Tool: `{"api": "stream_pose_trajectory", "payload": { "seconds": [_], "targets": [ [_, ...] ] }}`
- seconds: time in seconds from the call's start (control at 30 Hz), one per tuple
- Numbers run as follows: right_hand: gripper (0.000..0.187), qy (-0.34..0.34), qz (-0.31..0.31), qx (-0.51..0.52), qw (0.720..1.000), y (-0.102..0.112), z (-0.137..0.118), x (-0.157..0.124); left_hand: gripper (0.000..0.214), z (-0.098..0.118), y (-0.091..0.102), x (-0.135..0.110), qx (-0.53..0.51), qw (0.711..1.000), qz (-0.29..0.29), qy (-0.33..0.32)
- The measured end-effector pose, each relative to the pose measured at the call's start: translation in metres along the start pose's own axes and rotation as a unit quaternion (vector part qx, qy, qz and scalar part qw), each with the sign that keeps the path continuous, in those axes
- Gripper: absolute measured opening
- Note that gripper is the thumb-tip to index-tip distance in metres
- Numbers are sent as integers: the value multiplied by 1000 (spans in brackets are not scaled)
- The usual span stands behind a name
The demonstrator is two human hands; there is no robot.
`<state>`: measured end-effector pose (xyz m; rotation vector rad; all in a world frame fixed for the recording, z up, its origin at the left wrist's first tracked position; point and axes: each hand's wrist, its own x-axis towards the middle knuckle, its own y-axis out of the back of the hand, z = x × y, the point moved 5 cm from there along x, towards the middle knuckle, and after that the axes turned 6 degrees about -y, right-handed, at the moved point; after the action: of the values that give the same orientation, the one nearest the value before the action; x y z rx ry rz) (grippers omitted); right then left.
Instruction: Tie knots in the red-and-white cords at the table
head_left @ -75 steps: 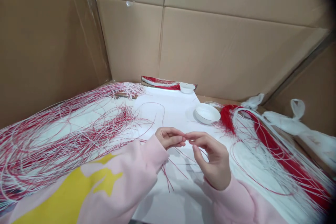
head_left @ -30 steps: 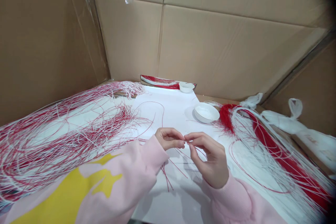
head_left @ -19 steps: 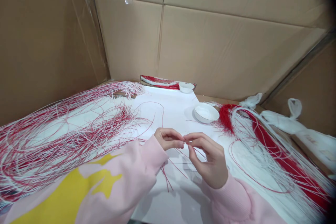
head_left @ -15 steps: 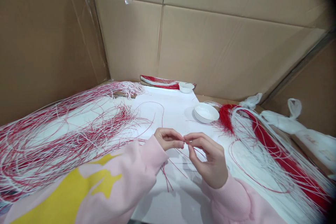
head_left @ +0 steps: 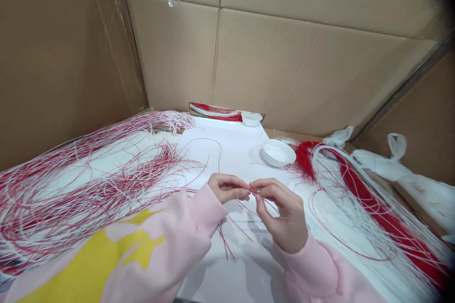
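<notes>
Over the white sheet (head_left: 241, 147), my left hand (head_left: 229, 188) and my right hand (head_left: 282, 210) meet fingertip to fingertip. Each is closed in a pinch on a thin cord (head_left: 251, 193), of which only a tiny whitish bit shows between the fingertips. The fingers cover the rest, so I cannot make out a knot or a bead. Thin red cord ends (head_left: 241, 227) come out below the hands and hang or lie over the sheet. A single red cord (head_left: 220, 151) curves across the sheet just beyond my left hand.
Long bundles of red and white cords (head_left: 92, 194) spread over the left side. At right lie a red cord bundle (head_left: 373, 203) and loose white cords. A white bowl (head_left: 279, 153) stands beyond my right hand, a smaller bowl (head_left: 251, 119) farther back. Cardboard walls (head_left: 277, 66) enclose the table.
My right thumb and fingertips have shifted slightly at the pinch, and a little more of the whitish bit shows. Otherwise both hands stay in place.
</notes>
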<state>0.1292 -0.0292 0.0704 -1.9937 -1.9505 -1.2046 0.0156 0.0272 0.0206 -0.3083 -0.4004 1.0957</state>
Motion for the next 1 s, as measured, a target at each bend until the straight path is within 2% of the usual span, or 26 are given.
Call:
{"api": "stream_pose_trajectory", "payload": {
  "seconds": [0.37, 0.77, 0.83, 1.0],
  "targets": [
    [17, 25, 1, 5, 1000, 2, -4, 0, 20, -3, 0, 0, -6, 1000, 8, 9],
    [13, 4, -12, -2, 1000, -1, 0, 1, 14, -2, 2, 3, 21, 998, -28, -52],
    [13, -2, -8, 4, 1000, -1, 0, 1, 15, -5, 4, 4, -2, 999, -8, -44],
    [13, -8, 4, 21, 1000, 0, -1, 0, 20, -14, 7, 4, -137, 989, 37, 30]
  ]
}}
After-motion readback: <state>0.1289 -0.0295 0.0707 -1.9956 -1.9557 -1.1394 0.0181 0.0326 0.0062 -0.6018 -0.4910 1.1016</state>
